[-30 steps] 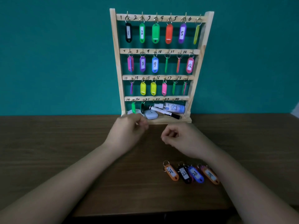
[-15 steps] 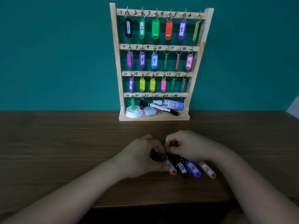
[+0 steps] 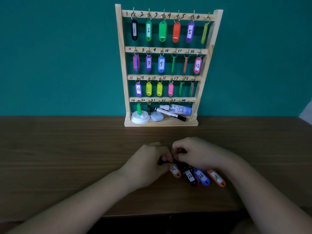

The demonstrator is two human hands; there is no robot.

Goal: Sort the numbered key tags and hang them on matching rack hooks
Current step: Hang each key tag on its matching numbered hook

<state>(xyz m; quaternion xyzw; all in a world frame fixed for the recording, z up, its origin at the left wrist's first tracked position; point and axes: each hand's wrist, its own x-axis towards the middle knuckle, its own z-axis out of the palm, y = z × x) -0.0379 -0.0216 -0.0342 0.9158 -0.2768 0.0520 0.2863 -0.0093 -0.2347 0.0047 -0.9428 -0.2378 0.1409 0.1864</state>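
Four key tags lie flat on the tabletop (image 3: 67,149) near its front edge, white labels up. They are fanned side by side. Each long axis runs from a ring end at the far left, under the hands, to a free end pointing near and slightly right.

From left to right they are:
- the orange tag marked 21 (image 3: 175,171)
- the black tag marked 22 (image 3: 190,178)
- the blue tag marked 23 (image 3: 201,177)
- the orange tag marked 24 (image 3: 217,179)

The numbers are handwritten in black.

The left hand (image 3: 148,164) has its fingers curled, and thumb and fingertip pinch the ring end of the orange tag marked 21. The right hand (image 3: 199,154) is curled too, knuckles up, covering the ring ends of the other three. Its fingertips meet the left hand's at that ring. I cannot tell whether it grips anything.

The wooden rack (image 3: 120,65) stands upright at the back of the tabletop against a teal wall. Its four rails are hand-numbered 1 to 24 beside the hooks. The hung tags dangle with long axes vertical, rings up. The faces that can be read show 1, 2, 5, 8, 9, 12 and 13; the others are turned edge-on or show plain backs.

On the bottom rail a green tag (image 3: 138,108) hangs at 19 and a black tag (image 3: 148,109) at 20.

On the rack's base lie:
- a white lid (image 3: 140,118)
- a marker pen (image 3: 168,114), slanting with its black cap to the right
- a spray bottle (image 3: 180,109) on its side, showing a shield with "75"
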